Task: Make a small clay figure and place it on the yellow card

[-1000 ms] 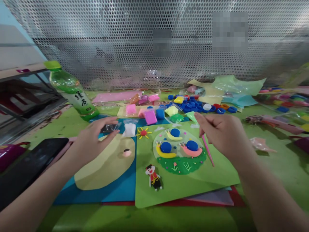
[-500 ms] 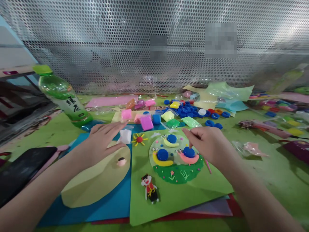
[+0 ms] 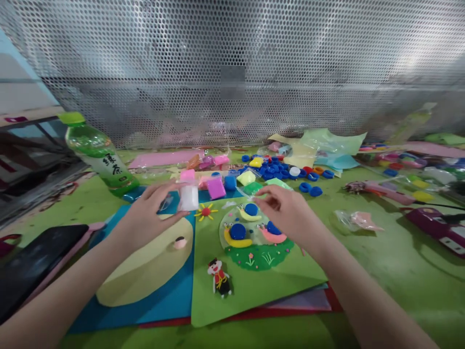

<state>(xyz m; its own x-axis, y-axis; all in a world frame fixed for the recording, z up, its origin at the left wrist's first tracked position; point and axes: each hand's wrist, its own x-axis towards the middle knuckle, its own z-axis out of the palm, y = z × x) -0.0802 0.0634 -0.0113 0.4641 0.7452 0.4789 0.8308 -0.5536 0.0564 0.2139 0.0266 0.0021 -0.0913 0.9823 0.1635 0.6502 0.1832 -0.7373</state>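
Observation:
My left hand (image 3: 148, 211) grips a clear packet of white clay (image 3: 189, 198) between thumb and fingers, above a blue sheet (image 3: 170, 300). Below it, a cream paper oval (image 3: 145, 276) carries a small pale pink clay piece (image 3: 179, 243) with a dark top. My right hand (image 3: 283, 206) is closed in a pinch over a green sheet (image 3: 254, 295); what its fingertips hold, if anything, I cannot make out. Blue-shelled clay snails (image 3: 238, 235), a red and yellow clay sun (image 3: 206, 212) and a small clay figure (image 3: 219, 278) decorate that sheet.
Clay packets, among them a magenta one (image 3: 216, 188), lie behind the sheets near a pile of blue rings (image 3: 272, 168). A green tea bottle (image 3: 101, 157) and a black phone (image 3: 43, 261) are on the left. A maroon power strip (image 3: 436, 230) lies right.
My left hand has taken hold of the white clay packet and lifted it slightly. My right hand has moved left, over the snails. The view has shifted a little.

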